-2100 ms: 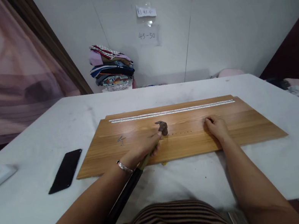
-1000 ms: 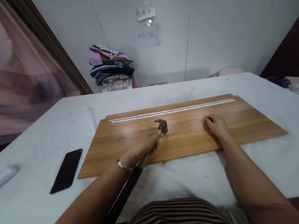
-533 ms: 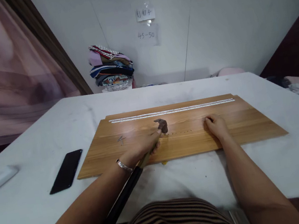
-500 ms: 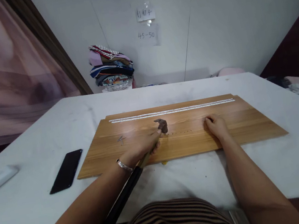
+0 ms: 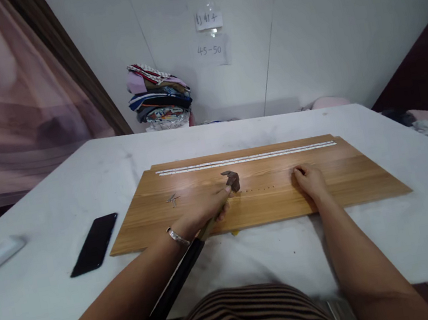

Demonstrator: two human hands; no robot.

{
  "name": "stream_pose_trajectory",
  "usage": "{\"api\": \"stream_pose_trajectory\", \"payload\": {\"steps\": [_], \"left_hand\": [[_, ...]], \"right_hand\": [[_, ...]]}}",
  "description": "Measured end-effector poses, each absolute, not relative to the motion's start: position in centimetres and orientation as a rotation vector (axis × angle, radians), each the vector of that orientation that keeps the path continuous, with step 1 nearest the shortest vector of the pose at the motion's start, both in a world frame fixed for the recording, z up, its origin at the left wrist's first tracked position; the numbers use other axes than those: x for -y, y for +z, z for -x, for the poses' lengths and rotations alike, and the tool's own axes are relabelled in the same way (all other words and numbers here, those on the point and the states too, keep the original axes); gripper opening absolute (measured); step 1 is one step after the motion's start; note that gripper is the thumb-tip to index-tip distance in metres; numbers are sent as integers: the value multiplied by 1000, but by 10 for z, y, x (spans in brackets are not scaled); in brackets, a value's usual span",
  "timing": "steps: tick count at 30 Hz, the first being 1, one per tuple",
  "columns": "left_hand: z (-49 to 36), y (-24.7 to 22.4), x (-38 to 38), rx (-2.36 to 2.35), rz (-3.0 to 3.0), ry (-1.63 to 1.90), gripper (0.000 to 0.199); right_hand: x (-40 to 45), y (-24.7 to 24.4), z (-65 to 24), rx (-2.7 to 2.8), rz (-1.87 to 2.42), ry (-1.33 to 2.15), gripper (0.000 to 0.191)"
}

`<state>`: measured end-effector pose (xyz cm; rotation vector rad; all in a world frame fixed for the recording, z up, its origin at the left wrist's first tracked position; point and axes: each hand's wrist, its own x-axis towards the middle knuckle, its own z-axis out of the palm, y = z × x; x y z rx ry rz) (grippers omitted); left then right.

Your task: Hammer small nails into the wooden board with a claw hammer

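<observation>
A pale wall (image 5: 239, 23) stands behind the white tabletop (image 5: 214, 139), with folded cloths (image 5: 161, 96) stacked at the far left. A wood-grain board (image 5: 350, 180) lies flat at the near middle, two white strips (image 5: 247, 159) along its far side. The left hand (image 5: 210, 206) grips a hammer (image 5: 233, 181) close to its head, over the board's middle, the handle slanting back beneath the forearm. The right hand (image 5: 314, 182) rests on the board's right part, fingers curled closed; I can't tell whether they pinch anything. Between the hands runs a row of small dark dots (image 5: 258, 189), nail heads or holes, too small to tell. Loose nails (image 5: 173, 200) lie to the left, and a phone (image 5: 94, 244) beside the board.

Holding it so short gives control but little force, I'd say; light, square taps suit that grip. The right fingers are well placed, clear of the head, and the board should lie steady under any blow.
</observation>
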<state>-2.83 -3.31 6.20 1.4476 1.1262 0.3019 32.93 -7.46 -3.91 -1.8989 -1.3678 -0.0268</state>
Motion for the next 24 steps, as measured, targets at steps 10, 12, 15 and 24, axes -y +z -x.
{"api": "stream_pose_trajectory", "payload": {"steps": [10,12,15,24], "left_hand": [[29,64,35,-1115,-1434,304,39],[29,65,35,-1124,-1428,304,40],[28,62,35,-1151,-1414,303,38],[27,67,38,-1149,-1452,287,42]], "right_hand": [[74,-39,-330,1382,1889,-14,25],[75,-38,-331,1389,1883,-14,25],[75,-38,-331,1394,1877,-15,25],[74,-39,-330,1374,1891,-27,26]]}}
